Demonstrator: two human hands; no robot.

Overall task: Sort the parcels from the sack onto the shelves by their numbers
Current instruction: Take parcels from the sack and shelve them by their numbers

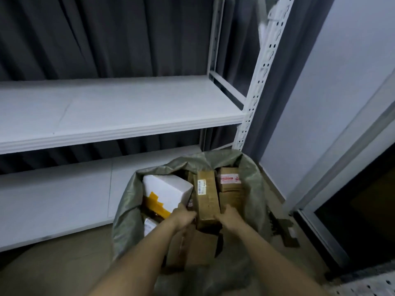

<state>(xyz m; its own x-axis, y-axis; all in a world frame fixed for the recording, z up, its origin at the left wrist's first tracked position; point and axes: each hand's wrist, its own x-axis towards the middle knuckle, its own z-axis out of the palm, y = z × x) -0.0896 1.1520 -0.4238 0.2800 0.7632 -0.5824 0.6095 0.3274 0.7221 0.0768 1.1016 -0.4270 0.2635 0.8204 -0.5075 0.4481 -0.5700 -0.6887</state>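
Long brown labelled parcel, both hands gripping.

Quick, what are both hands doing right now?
Left hand: holding the long brown parcel by its left side.
Right hand: holding the same parcel by its right side.

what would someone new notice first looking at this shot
Most likely the two hands, left hand and right hand, gripping the near end of a long brown parcel standing in the open grey-green sack on the floor. Next, the white box with yellow tape at the sack's left side. Behind the sack stand pale shelves with no parcels in view.
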